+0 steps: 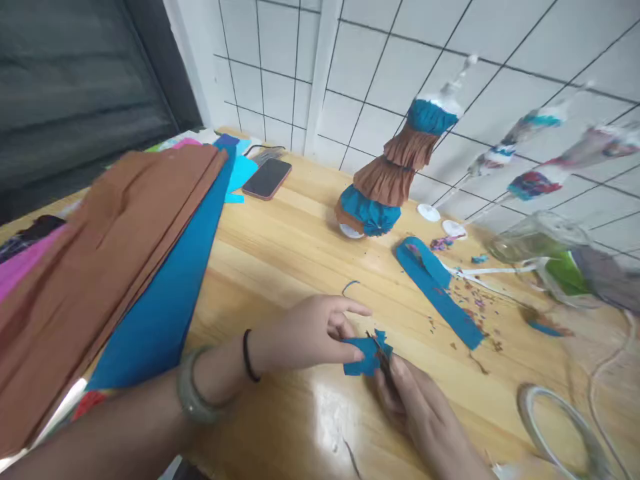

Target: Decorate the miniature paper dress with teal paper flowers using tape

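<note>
Low over the front middle of the table, my left hand (320, 333) pinches a small piece of blue crepe paper (367, 353) between thumb and fingers, with its index finger stretched out. My right hand (417, 403) is closed around dark scissors (384, 360), whose blades lie against the paper's right part. A small bit of blue paper sticks up beside the blades. Most of the scissors' handles are hidden in my right hand. Behind my hands stands a tilted-looking figure (395, 167) covered in ruffled blue and brown paper, with a pleated blue rosette near its base.
Folded brown paper (115, 253) and blue paper (165, 300) fill the left side, near a phone (267, 178). To the right lie a blue strip (445, 300), paper scraps, a clear jar (540, 233) and a roll of tape (560, 427). White tiles (370, 60) rise behind.
</note>
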`<state>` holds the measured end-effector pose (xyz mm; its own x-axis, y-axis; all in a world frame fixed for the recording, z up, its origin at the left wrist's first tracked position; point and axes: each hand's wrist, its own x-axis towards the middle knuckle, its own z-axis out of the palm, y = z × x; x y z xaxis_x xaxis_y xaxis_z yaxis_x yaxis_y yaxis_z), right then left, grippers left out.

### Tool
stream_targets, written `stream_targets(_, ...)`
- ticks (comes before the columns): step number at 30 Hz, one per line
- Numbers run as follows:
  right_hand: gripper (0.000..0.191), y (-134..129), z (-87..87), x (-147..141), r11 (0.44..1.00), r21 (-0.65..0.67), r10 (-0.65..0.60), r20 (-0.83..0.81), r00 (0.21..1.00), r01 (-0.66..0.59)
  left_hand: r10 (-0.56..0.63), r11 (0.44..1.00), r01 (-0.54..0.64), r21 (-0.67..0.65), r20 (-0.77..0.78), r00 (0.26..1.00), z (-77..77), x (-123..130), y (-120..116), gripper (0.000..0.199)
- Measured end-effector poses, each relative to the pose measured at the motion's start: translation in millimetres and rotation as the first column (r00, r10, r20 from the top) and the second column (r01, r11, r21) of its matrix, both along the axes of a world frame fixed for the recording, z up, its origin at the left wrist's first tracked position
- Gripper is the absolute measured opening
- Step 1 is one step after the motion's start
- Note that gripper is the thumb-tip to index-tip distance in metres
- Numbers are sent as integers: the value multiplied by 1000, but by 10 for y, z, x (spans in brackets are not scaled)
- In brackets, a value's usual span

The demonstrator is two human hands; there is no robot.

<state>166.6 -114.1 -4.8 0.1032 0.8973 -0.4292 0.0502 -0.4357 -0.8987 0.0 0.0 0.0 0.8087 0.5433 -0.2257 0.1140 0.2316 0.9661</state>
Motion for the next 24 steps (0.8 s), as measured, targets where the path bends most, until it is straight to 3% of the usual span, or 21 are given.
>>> stream_targets(8, 42, 19, 19, -49, 996, 48, 65, 121, 991, -71, 2, 1000, -2, -18, -9, 1000, 29, 6, 28, 53)
stream_targets(24, 38, 8, -35, 0, 992, 54, 105, 111, 988, -111, -1, 1000, 0, -19, -20, 1000, 41, -6, 36, 53)
